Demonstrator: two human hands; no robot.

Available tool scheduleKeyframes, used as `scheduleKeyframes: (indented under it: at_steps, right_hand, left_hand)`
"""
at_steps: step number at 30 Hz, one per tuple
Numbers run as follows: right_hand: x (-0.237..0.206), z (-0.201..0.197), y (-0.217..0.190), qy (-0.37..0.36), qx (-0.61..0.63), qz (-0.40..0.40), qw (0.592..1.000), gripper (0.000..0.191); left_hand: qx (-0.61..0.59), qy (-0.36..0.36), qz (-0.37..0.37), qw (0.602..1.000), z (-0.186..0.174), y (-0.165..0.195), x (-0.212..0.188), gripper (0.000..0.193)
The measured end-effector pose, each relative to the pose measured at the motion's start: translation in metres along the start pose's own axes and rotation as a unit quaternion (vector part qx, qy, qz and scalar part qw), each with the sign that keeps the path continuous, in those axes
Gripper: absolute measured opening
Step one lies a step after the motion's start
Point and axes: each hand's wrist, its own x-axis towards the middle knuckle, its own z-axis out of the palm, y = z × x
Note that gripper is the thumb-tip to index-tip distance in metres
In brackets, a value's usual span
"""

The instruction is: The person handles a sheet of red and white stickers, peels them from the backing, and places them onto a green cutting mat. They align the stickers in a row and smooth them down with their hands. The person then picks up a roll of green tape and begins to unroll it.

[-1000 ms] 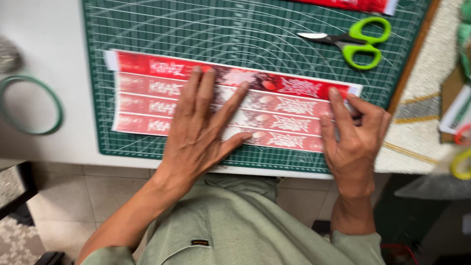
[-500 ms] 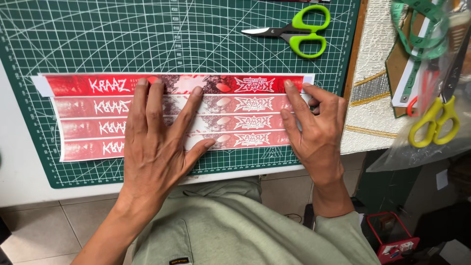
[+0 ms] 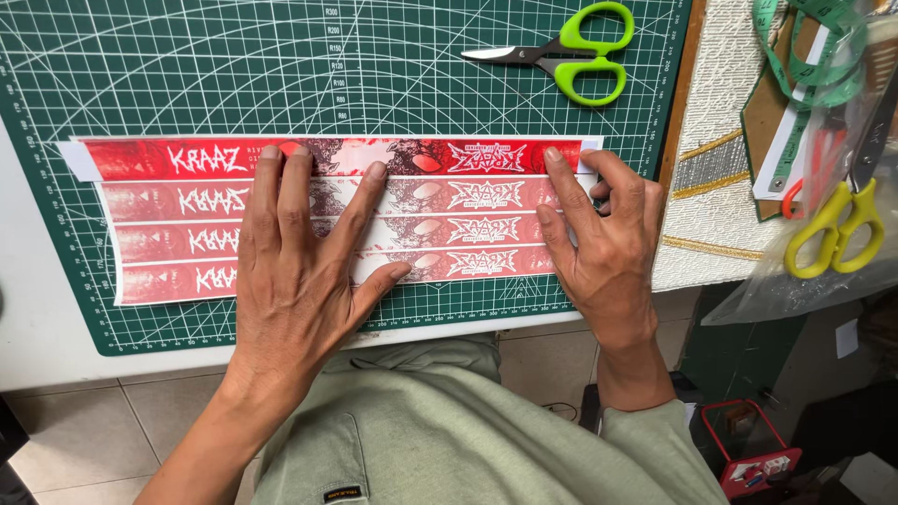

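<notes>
Both hands — left hand [image 3: 299, 271] and right hand [image 3: 603, 248] — lie open, fingers spread, pinning the red printed strips [image 3: 187, 224] flat along the green cutting mat's [image 3: 187, 75] near edge, apparently keeping them aligned.

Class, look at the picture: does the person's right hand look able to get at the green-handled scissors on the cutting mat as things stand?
Probably yes. The right hand lies flat on the red printed strips, and the green-handled scissors lie just beyond it on the cutting mat, with only bare mat between. Lifting the hand would free that end of the strips.
</notes>
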Motion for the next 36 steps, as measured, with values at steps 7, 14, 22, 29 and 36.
scheduleKeyframes:
  at_steps: [7, 14, 22, 29, 36]
  right_hand:
    - [0.001, 0.0, 0.0, -0.001, 0.0, 0.0, 1.0, 0.039]
    - [-0.001, 0.002, -0.001, 0.004, -0.011, -0.001, 1.0, 0.04]
    - [-0.001, 0.007, -0.003, 0.01, -0.028, -0.014, 0.999, 0.033]
    - [-0.005, 0.012, 0.004, 0.006, -0.056, -0.026, 0.998, 0.034]
    - [-0.004, 0.011, 0.003, 0.01, -0.064, -0.036, 0.997, 0.034]
  left_hand:
    - [-0.006, 0.007, 0.004, 1.0, -0.001, -0.001, 0.001, 0.074]
    - [-0.009, 0.02, 0.013, 1.0, 0.003, -0.007, -0.001, 0.074]
    - [0.01, 0.042, 0.024, 0.999, 0.019, -0.015, -0.002, 0.08]
    - [0.01, 0.051, 0.016, 0.999, 0.023, -0.015, -0.002, 0.079]
    - [-0.015, 0.019, 0.001, 1.0, 0.016, -0.019, -0.002, 0.091]
